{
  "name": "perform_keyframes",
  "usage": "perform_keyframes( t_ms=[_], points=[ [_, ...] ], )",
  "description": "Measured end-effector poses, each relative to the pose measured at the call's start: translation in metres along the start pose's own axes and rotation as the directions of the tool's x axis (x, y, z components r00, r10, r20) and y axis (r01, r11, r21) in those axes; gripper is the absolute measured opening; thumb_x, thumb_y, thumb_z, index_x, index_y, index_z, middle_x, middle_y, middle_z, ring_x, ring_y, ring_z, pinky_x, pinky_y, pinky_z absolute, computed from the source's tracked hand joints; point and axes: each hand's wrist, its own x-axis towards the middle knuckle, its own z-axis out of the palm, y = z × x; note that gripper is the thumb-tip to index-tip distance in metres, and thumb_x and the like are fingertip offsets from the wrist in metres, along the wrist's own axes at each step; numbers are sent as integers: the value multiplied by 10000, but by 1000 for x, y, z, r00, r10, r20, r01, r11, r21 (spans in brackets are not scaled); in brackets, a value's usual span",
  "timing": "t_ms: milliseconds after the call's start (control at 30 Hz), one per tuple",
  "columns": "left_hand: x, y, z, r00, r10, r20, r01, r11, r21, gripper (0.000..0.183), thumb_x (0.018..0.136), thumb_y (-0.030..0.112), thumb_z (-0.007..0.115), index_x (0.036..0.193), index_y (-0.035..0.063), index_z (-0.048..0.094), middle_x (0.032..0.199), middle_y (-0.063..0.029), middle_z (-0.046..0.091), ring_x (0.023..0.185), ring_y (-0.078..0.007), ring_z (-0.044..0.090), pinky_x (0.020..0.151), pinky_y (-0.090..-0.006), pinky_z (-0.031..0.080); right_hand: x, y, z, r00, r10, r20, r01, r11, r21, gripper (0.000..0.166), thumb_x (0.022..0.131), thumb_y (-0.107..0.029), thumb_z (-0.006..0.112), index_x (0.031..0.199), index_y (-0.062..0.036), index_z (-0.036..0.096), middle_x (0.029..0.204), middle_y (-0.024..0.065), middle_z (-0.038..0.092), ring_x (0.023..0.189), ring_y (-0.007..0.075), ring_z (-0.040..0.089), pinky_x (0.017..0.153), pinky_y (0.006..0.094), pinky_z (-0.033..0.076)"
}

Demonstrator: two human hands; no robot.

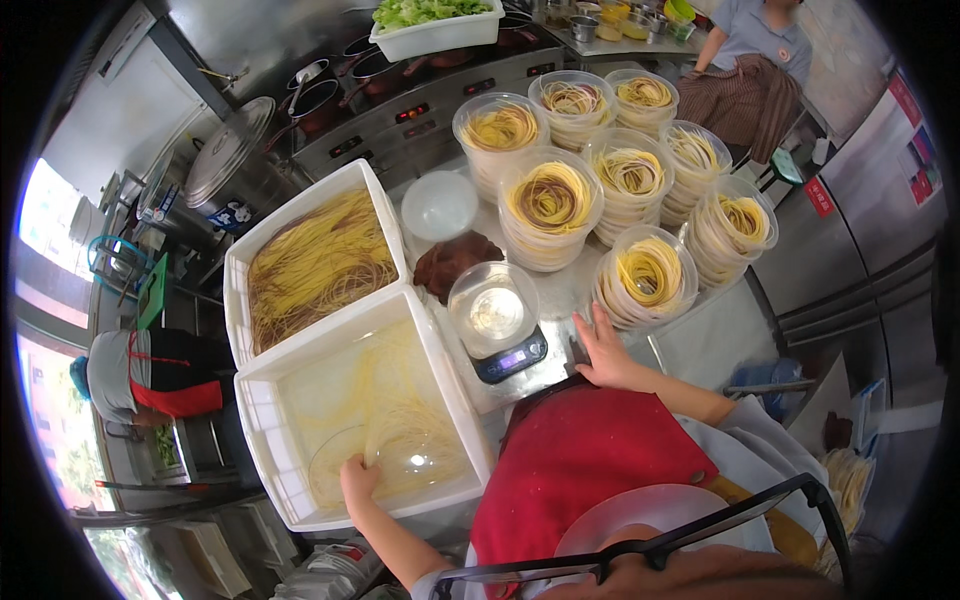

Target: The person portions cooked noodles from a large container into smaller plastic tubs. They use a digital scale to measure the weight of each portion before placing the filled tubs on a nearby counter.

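My left hand (pixel 360 478) is in the nearer white plastic tub (pixel 450 390), its fingers curled at pale yellow noodles (pixel 420 431) and the rim of a clear round shape. What they grip is unclear. My right hand (pixel 604 351) rests with fingers spread at the steel table (pixel 559 341), its fingertips by a stack of clear containers (pixel 645 281) with yellow noodles. Between my hands, an empty clear round container (pixel 495 311) sits on a black digital kitchen scale (pixel 514 358). A dark brown crumpled thing (pixel 457 262) and a translucent round container or lid (pixel 440 205) lie beyond it.
A second white tub (pixel 386 225) holds yellow and brown noodles. Several stacks of noodle-filled containers (pixel 551 202) crowd the back right. A tub of lettuce (pixel 439 34) stands by the pans. One person (pixel 757 67) sits back right; another (pixel 165 375) bends over at left.
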Motion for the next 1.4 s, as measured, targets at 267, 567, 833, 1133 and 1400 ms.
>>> perform_keyframes(
  t_ms=[267,567,833,1133,1400],
  points=[
    [4,-10,4,999,-33,28,32,999,35,266,657,187,741,833,-4,683,699,-205,635,658,-360,619,626,-443,485,1,-2,9,999,-25,29,28,995,-92,995,711,-282,810,1511,-98,246,1505,409,76,1385,619,89,1135,604,202],
    [1,-2,1,999,-41,23,42,999,-7,257,672,190,738,830,-3,680,717,-208,644,693,-361,637,646,-445,493,-1,0,11,995,-26,93,41,986,-163,917,720,-308,800,1477,-101,326,1518,383,105,1393,611,82,1115,610,240],
    [1,-4,3,999,-26,20,26,1000,-12,253,660,197,725,811,-1,675,708,-207,641,688,-364,634,638,-442,492,2,1,15,988,-64,143,81,990,-114,837,726,-268,790,1436,-108,377,1516,341,178,1379,587,188,1079,602,309],
    [3,-8,5,1000,-17,14,17,1000,-17,241,635,179,682,799,4,669,720,-215,636,696,-373,624,636,-446,485,12,-10,7,951,-202,236,233,966,-110,698,753,-207,764,1370,-100,456,1472,245,333,1380,494,274,1099,542,321],
    [7,-21,12,998,5,-55,-4,1000,8,206,634,145,688,727,-21,611,643,-192,603,608,-312,588,585,-426,462,46,-87,-32,822,-551,145,487,811,324,384,800,-107,662,1179,-67,616,1029,143,641,993,331,603,866,420,492]
  ],
)
